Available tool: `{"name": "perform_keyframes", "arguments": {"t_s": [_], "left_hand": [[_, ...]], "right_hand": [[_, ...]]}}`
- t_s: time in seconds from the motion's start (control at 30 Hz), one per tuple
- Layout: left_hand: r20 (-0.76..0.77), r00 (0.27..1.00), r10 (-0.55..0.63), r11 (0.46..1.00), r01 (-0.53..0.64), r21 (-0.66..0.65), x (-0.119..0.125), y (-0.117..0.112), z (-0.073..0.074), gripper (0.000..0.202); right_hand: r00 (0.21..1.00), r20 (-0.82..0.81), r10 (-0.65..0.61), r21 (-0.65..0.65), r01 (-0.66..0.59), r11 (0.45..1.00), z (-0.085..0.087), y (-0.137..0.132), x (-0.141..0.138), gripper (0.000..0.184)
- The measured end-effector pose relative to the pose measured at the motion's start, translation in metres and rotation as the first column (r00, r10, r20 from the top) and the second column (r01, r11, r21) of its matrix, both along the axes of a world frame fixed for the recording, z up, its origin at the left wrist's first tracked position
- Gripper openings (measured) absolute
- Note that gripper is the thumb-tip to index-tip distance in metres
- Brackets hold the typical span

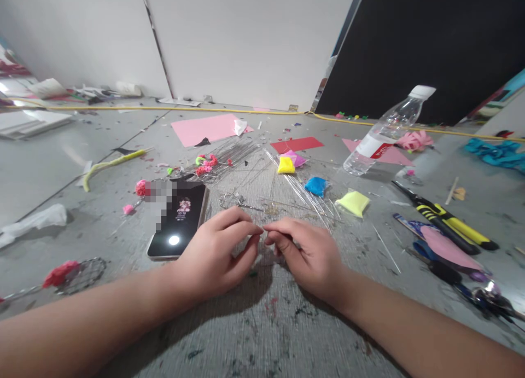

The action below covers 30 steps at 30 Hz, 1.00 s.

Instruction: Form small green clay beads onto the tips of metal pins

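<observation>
In the middle of the head view, my left hand point(223, 249) and my right hand point(305, 252) meet fingertip to fingertip just above the grey table point(270, 334). Both hands are closed in a pinch. Whatever lies between the fingers is too small or too hidden to name. A phone point(179, 225) with a lit screen lies right beside my left hand. Beyond my fingertips are a tangle of thin wires point(238, 159) and a bundle of straight wires point(307, 189). Small yellow point(286, 165), blue point(315, 186) and pale yellow packets point(353, 203) lie past my right hand.
A plastic bottle point(379, 140) leans at the right back. Yellow-and-black pliers point(455, 219) lie at the right. Pink paper point(205, 129) and red paper point(297, 144) are farther back. A wire piece with a red fluffy part point(61, 274) lies left, near my forearm. A yellow cord point(164, 109) crosses behind.
</observation>
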<state>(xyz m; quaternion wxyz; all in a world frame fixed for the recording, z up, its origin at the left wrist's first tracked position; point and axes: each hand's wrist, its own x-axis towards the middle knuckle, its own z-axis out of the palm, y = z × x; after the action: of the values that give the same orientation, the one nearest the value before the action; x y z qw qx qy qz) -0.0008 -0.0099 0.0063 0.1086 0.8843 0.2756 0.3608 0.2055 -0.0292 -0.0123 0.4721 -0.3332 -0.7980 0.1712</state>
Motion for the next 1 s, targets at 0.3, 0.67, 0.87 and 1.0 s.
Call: {"name": "perform_keyframes", "arguments": {"t_s": [0.3,0.67,0.87,1.0], "left_hand": [[0.296,0.941,0.163,0.488,0.184,-0.854,0.008,-0.002,0.003,0.021],[0.249,0.959,0.133,0.349,0.189,-0.918,0.006,0.007,-0.002,0.027],[0.283,0.948,0.148,0.328,0.223,-0.918,0.006,0.008,-0.003,0.023],[0.348,0.916,0.2,0.292,0.284,-0.913,0.006,0.01,-0.006,0.023]], "right_hand": [[0.997,-0.069,0.032,0.09,-0.026,0.996,0.002,-0.007,-0.001,0.02],[0.991,-0.125,0.054,0.127,-0.038,0.991,-0.001,-0.006,-0.005,0.011],[0.977,-0.196,0.088,0.008,-0.088,0.996,0.002,-0.007,-0.007,0.019],[0.946,-0.288,0.147,-0.055,-0.169,0.984,0.002,-0.009,-0.008,0.029]]}}
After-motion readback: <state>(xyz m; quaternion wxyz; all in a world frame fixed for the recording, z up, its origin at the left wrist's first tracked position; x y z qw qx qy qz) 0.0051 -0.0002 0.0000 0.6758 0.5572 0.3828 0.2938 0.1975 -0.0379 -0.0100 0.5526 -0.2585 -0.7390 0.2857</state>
